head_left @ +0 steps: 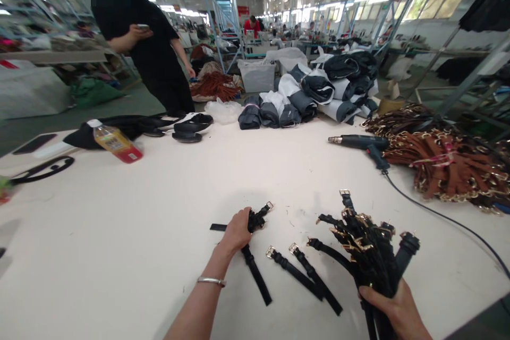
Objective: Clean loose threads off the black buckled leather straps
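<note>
My left hand, with a silver bangle on the wrist, is closed round a few short black straps with gold buckles, low over the white table. One strap end points left from it, another down and right. Two loose black straps lie side by side between my hands, buckles toward the back. At the right, my right hand grips a thick bundle of black straps near its lower end; the gold buckles fan out at the top.
A heat gun with a trailing cord lies before brown straps at the right. Rolled dark fabric lines the back edge. A bottle lies at the left. Behind, a person stands holding a phone.
</note>
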{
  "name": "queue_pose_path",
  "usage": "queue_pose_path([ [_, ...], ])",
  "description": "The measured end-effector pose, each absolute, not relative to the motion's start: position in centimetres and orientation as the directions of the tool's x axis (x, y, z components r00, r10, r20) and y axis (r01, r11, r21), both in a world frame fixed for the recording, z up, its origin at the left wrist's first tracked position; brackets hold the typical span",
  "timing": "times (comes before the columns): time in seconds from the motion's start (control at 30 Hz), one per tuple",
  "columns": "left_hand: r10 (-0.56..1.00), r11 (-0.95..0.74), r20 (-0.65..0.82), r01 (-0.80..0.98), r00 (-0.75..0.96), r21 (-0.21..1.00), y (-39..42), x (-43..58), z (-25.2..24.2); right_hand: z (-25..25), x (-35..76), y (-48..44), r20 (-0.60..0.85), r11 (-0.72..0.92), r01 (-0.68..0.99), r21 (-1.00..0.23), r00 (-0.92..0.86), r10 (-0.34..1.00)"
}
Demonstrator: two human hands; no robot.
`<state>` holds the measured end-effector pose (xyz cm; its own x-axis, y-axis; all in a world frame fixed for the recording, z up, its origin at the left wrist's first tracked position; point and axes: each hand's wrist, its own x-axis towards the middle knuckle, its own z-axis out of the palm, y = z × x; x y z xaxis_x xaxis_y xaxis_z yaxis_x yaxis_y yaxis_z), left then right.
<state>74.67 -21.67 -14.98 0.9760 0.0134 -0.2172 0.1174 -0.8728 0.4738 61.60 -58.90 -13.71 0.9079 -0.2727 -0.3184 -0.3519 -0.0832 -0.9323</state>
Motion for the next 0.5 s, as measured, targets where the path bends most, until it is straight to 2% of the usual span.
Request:
queue_pose_path([
  [0.23,0.043,-0.891,-0.172,0.115,0.984,0.439,-21.8,74.3,-14.3,-13.0,61.4,-58.4,-0.318,-0.063,-0.350,-0.935,0.901,-0.295],
  [0.4,0.185,-0.862,-0.171,0.243,0.968,0.444,-21.7,72.3,-13.6,-11.8,61.2,-57.7,-0.307,-0.016,-0.331,-0.943,0.890,-0.338],
  [0.5,0.246,-0.861,-0.226,0.319,0.943,0.395,-22.3,69.8,-14.0,-11.6,61.1,-57.9,-0.319,-0.003,-0.341,-0.940,0.882,-0.348],
])
